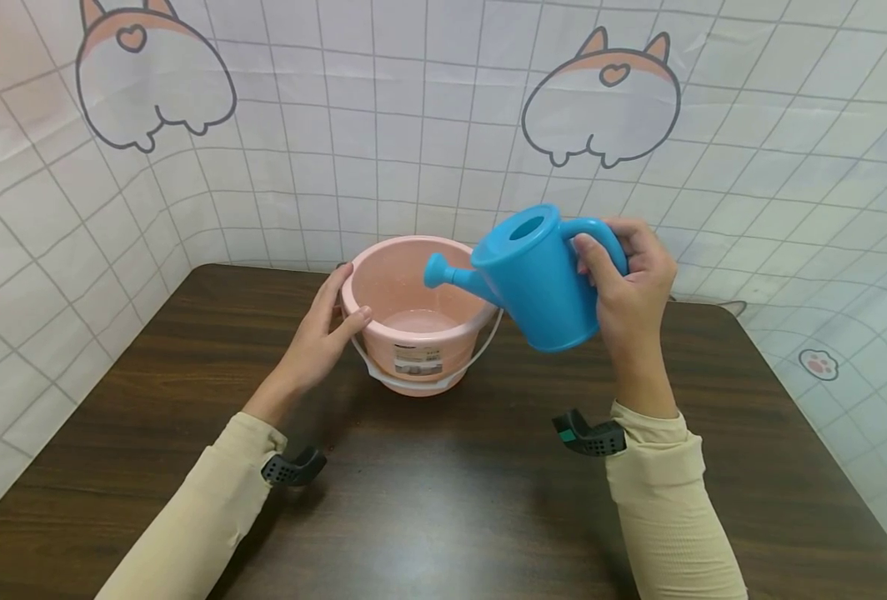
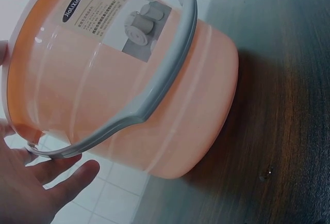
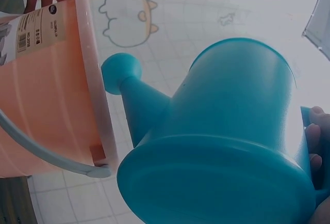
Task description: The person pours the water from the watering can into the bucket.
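A pink bucket (image 1: 421, 333) with a pale handle (image 2: 180, 43) and a paper label stands upright on the dark wooden table. My left hand (image 1: 318, 335) grips the left side of its rim, thumb over the edge near the front. My right hand (image 1: 634, 271) holds a blue watering can (image 1: 544, 283) by its loop handle, raised above the table to the right of the bucket. The can tilts toward the bucket, and its spout head (image 1: 436, 271) is over the bucket's opening in the head view. No water shows coming from the spout.
The dark brown table (image 1: 428, 500) reaches toward me. Behind it and at both sides hangs a white grid-patterned curtain (image 1: 413, 108) with cartoon animal prints. A dark wrist strap (image 1: 293, 467) sits on the left sleeve, another (image 1: 589, 435) on the right.
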### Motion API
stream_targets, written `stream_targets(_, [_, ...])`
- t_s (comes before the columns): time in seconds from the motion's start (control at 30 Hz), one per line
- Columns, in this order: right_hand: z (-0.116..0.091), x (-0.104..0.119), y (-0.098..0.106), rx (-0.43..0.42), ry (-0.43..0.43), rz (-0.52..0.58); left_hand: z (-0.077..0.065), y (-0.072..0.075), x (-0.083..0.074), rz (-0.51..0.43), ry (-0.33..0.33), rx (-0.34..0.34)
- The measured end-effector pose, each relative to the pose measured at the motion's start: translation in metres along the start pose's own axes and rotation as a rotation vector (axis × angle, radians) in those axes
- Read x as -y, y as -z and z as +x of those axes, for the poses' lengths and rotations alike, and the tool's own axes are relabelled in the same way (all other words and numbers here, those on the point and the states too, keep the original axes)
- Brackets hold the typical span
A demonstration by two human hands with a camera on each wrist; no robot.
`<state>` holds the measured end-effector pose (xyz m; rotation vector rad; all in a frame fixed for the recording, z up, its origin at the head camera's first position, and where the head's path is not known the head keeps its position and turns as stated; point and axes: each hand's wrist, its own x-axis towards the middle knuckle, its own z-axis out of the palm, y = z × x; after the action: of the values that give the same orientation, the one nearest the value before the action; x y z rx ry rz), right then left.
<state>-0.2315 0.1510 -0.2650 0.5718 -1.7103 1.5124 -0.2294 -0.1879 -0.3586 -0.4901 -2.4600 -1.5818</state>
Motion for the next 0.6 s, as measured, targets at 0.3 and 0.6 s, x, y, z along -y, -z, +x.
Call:
stream_targets(0.3, [-0.0003, 0.001, -0.0016, 0.003, 0.002, -0.002, -0.0005, -0.0005, 0.0, -0.006, 0.012, 0.004])
stream_targets(0.6, [0.0007, 0.0029, -0.0013, 0.003, 0.003, -0.012, -0.0001, -0.001, 0.0005, -0.007, 0.011, 0.0])
